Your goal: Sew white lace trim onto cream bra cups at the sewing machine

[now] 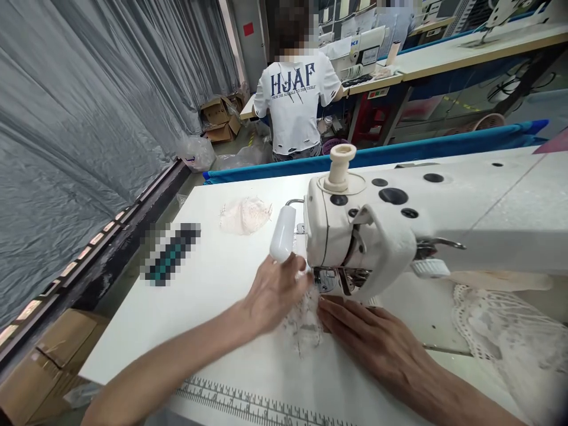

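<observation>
A white sewing machine [399, 225] stands on a white table [213, 278]. A small piece of sheer lace [304, 322] lies under its needle area. My left hand [273, 293] rests on the lace's left side, fingers curled and pinching the fabric just beside the presser foot. My right hand [373, 340] lies flat on the table with fingers stretched out, pressing the lace's right edge below the machine head.
A pale lace piece [245, 214] lies further back on the table. More white lace [510, 331] is heaped at the right. A printed ruler [248, 402] runs along the front edge. A person in a white T-shirt [295, 100] works at another bench behind. Cardboard boxes [42, 367] sit low left.
</observation>
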A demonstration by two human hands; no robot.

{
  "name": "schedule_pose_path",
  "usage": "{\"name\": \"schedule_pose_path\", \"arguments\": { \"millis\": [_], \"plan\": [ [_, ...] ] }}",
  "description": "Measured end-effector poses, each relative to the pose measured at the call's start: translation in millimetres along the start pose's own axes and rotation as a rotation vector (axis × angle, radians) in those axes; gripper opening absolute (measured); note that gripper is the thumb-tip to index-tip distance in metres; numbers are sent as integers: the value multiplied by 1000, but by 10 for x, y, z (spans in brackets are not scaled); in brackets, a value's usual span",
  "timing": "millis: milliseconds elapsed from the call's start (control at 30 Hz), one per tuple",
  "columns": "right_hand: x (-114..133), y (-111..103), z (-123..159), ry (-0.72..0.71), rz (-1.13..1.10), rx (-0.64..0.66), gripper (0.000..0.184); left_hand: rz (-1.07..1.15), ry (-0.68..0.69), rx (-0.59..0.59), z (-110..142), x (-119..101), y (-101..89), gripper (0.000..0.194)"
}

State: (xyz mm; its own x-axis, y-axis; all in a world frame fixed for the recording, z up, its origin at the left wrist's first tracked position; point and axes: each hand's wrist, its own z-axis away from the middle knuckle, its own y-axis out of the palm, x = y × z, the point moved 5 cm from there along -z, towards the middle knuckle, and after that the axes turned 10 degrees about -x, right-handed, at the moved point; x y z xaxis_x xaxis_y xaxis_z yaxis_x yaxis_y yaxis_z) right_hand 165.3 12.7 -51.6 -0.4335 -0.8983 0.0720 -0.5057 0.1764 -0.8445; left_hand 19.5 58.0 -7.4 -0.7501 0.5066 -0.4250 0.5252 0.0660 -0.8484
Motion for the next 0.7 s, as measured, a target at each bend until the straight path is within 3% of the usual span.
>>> {"name": "schedule_pose_path", "arguments": {
  "millis": [67,133,333,467,600,700],
  "plan": [
    [14,-5,-18,18,-9,-19,34,-146,208,2,200,-169,56,19],
    [22,-22,-35,28,-12,-38,33,-182,273,20,342,-247,118,14],
    [19,-76,-59,24,1,-78,34,-276,242,64,435,-208,153,18],
    [16,-83,-58,23,29,-88,37,-202,221,44,413,-150,120,20],
    [17,-89,-58,14,40,-87,40,-160,148,7,363,-88,129,4],
    [8,-97,-61,17,34,-85,41,-157,134,42,344,-75,160,15]
  ]
}}
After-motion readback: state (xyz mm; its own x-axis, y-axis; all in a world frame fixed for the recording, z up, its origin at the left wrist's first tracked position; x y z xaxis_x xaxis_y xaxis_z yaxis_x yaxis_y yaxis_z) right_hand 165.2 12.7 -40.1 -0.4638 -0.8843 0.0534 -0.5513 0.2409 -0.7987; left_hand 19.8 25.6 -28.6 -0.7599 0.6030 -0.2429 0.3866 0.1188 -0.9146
